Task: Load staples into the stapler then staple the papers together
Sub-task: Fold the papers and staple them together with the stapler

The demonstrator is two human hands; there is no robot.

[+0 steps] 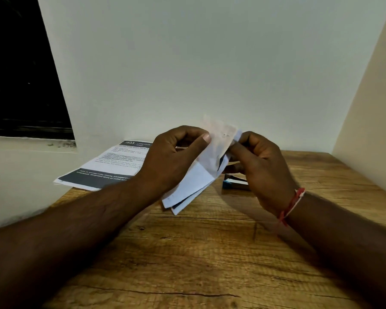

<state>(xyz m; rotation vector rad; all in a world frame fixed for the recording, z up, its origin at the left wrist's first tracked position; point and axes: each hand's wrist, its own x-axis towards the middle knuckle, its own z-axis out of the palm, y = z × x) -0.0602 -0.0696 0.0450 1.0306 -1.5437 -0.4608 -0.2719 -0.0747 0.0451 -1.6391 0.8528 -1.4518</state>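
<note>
A wooden table (210, 253) stands against a white wall (210, 63), with a dark window (16, 63) at left.

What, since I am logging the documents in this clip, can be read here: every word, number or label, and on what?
"933": dark header of the printed white sheets on the wooden table.
"designated spots on coffee": their dark footer band, the rest hidden.
Their body text: too blurred.
The folded white paper in the left hand and right hand: faint marks, unreadable.
The blue and black stapler: no legible label.
</note>
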